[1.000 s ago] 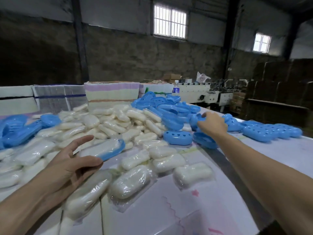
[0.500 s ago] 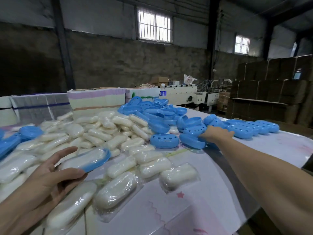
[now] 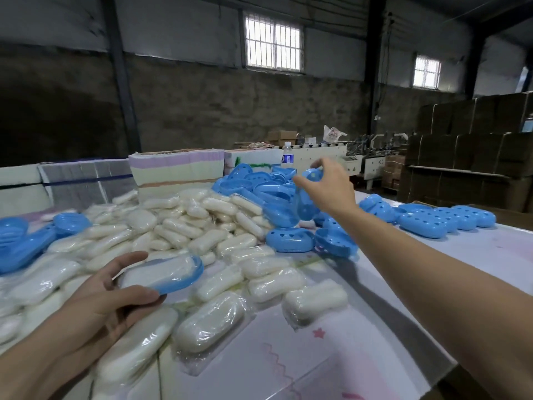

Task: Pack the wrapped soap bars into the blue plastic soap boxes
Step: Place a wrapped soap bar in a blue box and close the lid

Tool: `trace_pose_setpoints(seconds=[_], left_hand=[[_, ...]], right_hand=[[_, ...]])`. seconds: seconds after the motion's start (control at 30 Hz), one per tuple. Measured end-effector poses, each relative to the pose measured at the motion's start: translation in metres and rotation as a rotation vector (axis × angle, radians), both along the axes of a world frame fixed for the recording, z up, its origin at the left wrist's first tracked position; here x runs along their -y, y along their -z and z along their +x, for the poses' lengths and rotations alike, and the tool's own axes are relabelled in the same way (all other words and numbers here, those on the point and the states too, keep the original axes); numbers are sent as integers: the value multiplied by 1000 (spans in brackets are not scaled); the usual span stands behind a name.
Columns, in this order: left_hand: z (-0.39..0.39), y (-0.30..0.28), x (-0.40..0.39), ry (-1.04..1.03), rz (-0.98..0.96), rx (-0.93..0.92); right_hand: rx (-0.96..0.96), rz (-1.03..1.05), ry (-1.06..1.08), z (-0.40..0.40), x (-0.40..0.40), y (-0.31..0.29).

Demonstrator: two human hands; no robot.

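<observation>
My left hand (image 3: 106,295) holds a blue soap box half (image 3: 173,280) with a wrapped white soap bar (image 3: 161,269) lying in it, thumb on top and fingers underneath. My right hand (image 3: 328,186) is raised above the heap of blue box halves (image 3: 259,183) and grips one blue perforated box half (image 3: 307,194) by its end. A large pile of wrapped soap bars (image 3: 184,226) covers the left and middle of the table. A closed blue box (image 3: 290,240) lies in front of the heap.
A row of closed blue boxes (image 3: 441,220) lies at the right on the white table (image 3: 375,356). More blue halves (image 3: 26,241) sit at far left. Folded stacks (image 3: 176,171) and a water bottle (image 3: 287,155) stand behind. Cardboard cartons (image 3: 476,157) rise at right.
My right hand has lifted off the heap and come up holding a blue box half. My left hand still holds the soap-filled half, with the view shifted slightly.
</observation>
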State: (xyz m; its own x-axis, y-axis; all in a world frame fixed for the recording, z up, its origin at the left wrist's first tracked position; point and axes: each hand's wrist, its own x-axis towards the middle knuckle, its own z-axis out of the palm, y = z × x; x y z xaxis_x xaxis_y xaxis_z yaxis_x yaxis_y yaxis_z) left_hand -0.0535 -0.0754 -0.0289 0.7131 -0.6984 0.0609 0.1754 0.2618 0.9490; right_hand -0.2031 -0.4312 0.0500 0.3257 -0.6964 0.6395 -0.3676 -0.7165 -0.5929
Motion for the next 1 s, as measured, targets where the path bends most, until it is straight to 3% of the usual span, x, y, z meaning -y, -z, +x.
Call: trace_pose_setpoints(seconds=[0.07, 0.13, 0.4, 0.53, 0.7, 1.0], left_hand=[[-3, -2, 0, -15, -11, -13], [-6, -3, 1, -29, -27, -21], [-9, -11, -2, -129, -153, -107], [-4, -14, -5, -139, -187, -129], [-3, -11, -7, -104, -129, -133], [-1, -12, -11, -91, -132, -118]], right_hand=[[178, 230, -287, 16, -34, -7], [228, 382, -502, 32, -68, -7], [256, 455, -957, 91, -177, 19], [315, 411, -1079, 90, -188, 45], [143, 291, -1125, 79, -183, 53], [113, 313, -1164, 76, -193, 55]])
